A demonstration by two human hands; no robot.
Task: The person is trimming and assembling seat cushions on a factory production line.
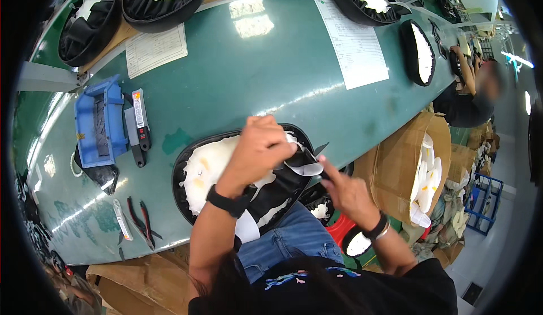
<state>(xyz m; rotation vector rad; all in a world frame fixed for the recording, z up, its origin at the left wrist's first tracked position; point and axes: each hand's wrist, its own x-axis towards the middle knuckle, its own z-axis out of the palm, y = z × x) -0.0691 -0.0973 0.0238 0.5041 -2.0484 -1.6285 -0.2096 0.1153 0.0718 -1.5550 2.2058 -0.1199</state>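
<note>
In front of me, an oval padded piece (205,170) with a black rim and whitish foam inside rests partly on the table edge and partly over my lap. Gathered black cover material (277,193) folds over its right half. My left hand (261,145) is closed at its far right side, gripping the black cover material. Just right of it, my right hand (352,196) is closed with its index finger reaching forward along something dark and slim, mostly hidden. Between the hands, a white strip (308,169) curls at the rim, beside a pointed dark flap (321,148).
At left lie a blue bin (102,122), utility knives (139,120), pliers (141,224) and a slim white cutter (121,220). Paper sheets (353,46) and similar padded pieces (418,53) line the far side. A cardboard box (396,162) of white pieces stands right; a co-worker (469,94) sits beyond.
</note>
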